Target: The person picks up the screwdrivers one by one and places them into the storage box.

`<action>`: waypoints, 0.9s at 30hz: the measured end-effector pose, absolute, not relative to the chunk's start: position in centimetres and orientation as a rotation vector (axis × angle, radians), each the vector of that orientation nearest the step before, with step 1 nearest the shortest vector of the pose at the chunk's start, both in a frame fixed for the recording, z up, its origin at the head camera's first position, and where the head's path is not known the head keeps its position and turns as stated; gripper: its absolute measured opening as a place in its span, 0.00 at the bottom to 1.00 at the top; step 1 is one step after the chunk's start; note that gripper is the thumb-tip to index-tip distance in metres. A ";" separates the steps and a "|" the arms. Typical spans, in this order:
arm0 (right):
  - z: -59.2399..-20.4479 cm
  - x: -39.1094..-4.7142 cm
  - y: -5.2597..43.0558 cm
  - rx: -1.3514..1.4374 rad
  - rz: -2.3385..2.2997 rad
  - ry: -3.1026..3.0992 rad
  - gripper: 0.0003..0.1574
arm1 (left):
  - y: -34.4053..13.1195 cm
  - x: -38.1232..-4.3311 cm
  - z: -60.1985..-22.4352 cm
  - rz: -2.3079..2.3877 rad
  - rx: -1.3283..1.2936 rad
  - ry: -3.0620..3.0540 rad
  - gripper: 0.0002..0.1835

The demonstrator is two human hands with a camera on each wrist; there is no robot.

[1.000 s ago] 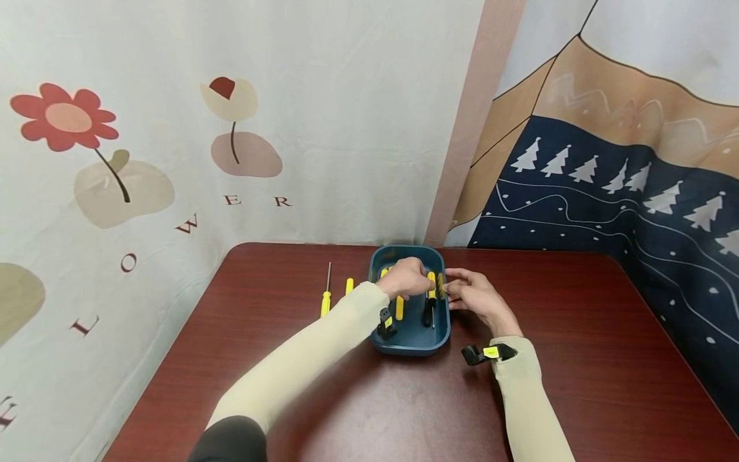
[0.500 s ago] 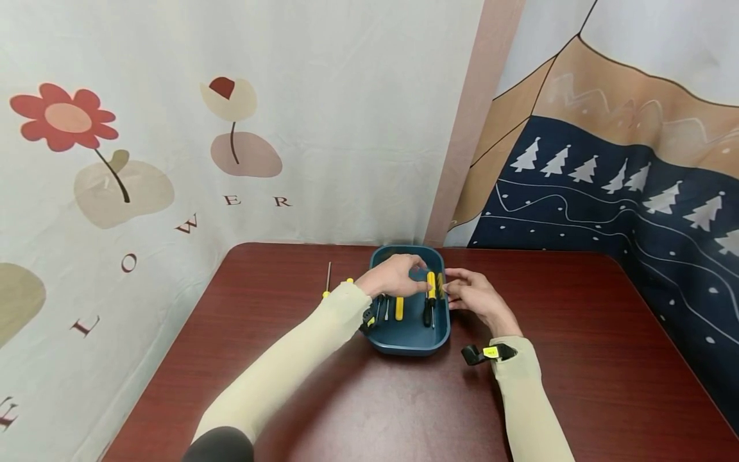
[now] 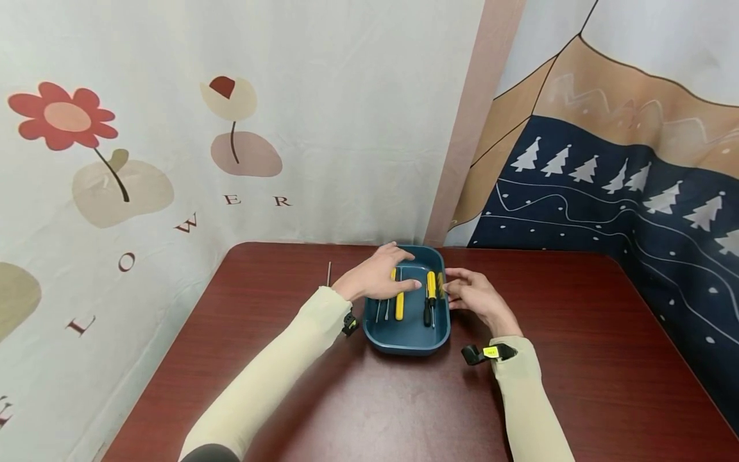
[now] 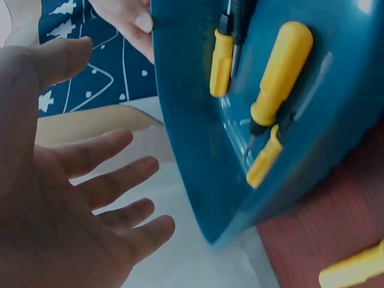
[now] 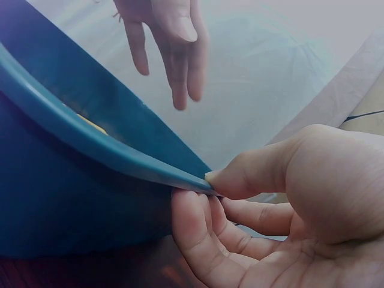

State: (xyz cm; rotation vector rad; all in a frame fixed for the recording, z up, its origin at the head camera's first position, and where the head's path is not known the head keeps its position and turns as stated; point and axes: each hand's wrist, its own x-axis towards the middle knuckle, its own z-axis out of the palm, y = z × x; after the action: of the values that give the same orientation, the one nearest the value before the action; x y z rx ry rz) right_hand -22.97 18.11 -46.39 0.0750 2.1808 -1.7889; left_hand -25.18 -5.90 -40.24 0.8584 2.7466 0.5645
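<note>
A blue tray (image 3: 407, 350) stands near the table's far edge with several yellow- and black-handled screwdrivers lying in it. My left hand (image 3: 374, 277) hovers over the tray's left side, fingers spread, holding nothing. In the left wrist view, its open palm is apart from the tray wall, beyond which lie a large yellow-handled screwdriver (image 4: 283, 72) and smaller ones. At the tray's right side, my right hand (image 3: 479, 299) pinches the rim between thumb and fingers, as the right wrist view shows at the tray rim (image 5: 129, 157).
A screwdriver (image 3: 329, 274) lies on the table left of the tray, mostly covered by the left arm. A yellow handle (image 4: 354, 269) shows on the table outside the tray. Printed curtains (image 3: 358, 128) hang right behind the red-brown table (image 3: 577, 359).
My left hand has drawn left from over the middle of the tray, and its fingers have spread, uncovering more screwdrivers. My right hand has stayed at the rim.
</note>
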 end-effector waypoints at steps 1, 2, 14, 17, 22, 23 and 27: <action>-46.4 -23.0 18.1 0.080 -1.791 2.180 0.31 | -6.1 -25.1 -40.2 0.581 0.842 2.756 0.40; -46.4 -23.0 18.1 0.073 -1.788 2.183 0.31 | -6.4 -25.0 -40.2 0.594 0.826 2.768 0.41; -46.4 -22.9 18.1 0.053 -1.794 2.187 0.31 | -10.3 -25.2 -40.6 0.740 0.634 2.899 0.48; -46.4 -22.9 18.1 0.060 -1.794 2.183 0.31 | -11.3 -25.4 -40.4 0.783 0.557 2.912 0.48; -45.9 -22.6 18.0 0.052 -1.798 2.174 0.32 | -12.8 -25.5 -40.2 0.866 0.432 2.908 0.48; -45.9 -22.6 18.0 0.044 -1.797 2.173 0.32 | -13.0 -25.5 -40.1 0.883 0.408 2.904 0.48; -45.8 -22.5 18.0 0.045 -1.794 2.173 0.32 | -13.6 -25.4 -40.3 0.952 0.308 2.888 0.47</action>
State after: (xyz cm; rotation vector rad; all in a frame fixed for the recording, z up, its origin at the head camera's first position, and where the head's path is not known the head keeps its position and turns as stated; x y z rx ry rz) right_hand -22.52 18.00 -45.81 0.0447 2.1729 -1.7941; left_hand -25.43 -13.58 -40.27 0.3077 2.8880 0.9523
